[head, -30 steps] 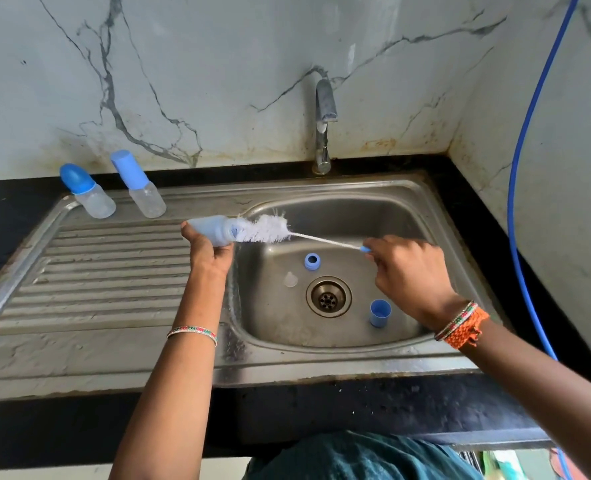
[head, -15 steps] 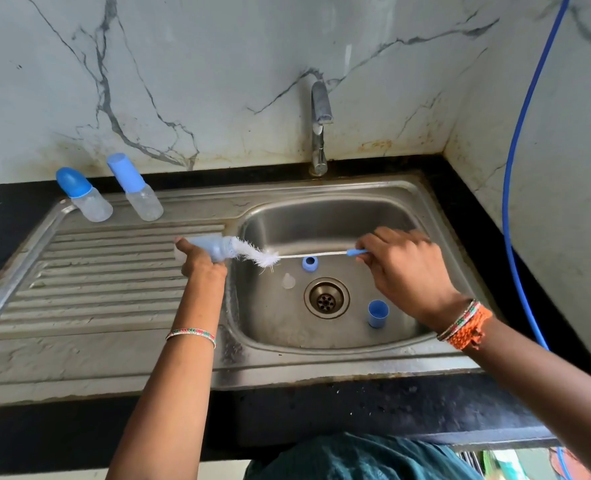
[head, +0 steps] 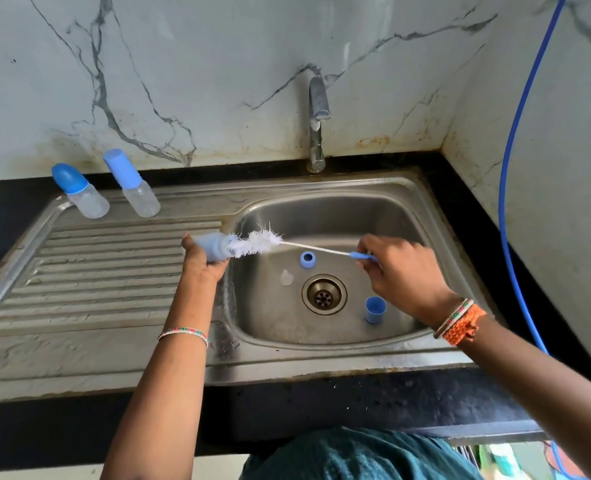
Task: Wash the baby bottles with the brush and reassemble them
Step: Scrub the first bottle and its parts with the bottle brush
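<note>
Head view, looking down at a stainless steel sink [head: 436, 216] set in a black counter. An open baby bottle [head: 211, 247] is gripped by the left hand [head: 202, 263] at the left rim of the basin, with the fingers curled round its body and its mouth turned to the right. The white bristle head of a bottle brush [head: 257, 242] is seen at the bottle's mouth, partly entered and mostly outside it. The brush's thin wire stem is stretched rightward over the basin to a blue handle, which is pinched between the thumb and curled fingertips of the right hand [head: 403, 271]; the remaining fingers are bent loosely beneath.

On the basin floor three loose parts are laid: a blue screw ring [head: 307, 259] at the far side of the drain [head: 324, 294], a clear teat [head: 286, 277] just left of the drain, and a blue cap [head: 375, 309] to the near right of it, open end up. None is touched by either hand.

Two assembled baby bottles are stood at the far left corner of the ribbed draining board [head: 96, 271]: a round-capped bottle [head: 79, 191] on the left and a tall-capped bottle [head: 132, 183] just to its right. A tap [head: 316, 126] is mounted at the far edge of the sink, and a blue hose [head: 515, 133] is hung along the right wall.
</note>
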